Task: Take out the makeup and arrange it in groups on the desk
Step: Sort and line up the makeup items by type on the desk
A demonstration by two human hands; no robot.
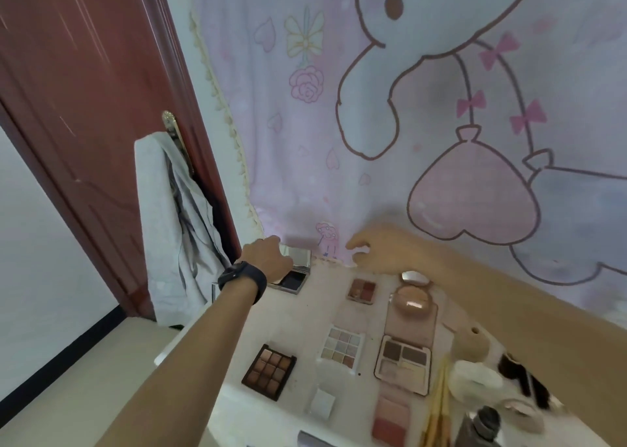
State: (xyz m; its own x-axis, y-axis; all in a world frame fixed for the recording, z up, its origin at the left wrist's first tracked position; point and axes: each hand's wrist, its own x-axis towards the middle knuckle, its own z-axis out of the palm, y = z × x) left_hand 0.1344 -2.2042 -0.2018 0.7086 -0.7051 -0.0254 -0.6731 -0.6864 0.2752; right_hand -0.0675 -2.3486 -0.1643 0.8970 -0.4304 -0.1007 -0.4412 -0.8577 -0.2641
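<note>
Both arms reach fwd. L hand [268,258] knuckles-up, fingers curled under; R hand [383,250] blurred, fingers loosely bent.

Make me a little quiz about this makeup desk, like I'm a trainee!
1. True or false: the right hand is holding a palette.
2. Which one wears the black watch? A) the left hand B) the right hand C) neither
3. How many colour pans are in the brown palette at the desk's near left edge?

Key: 1 false, it holds nothing. 2 A. 3 nine, in three rows of three.
</note>
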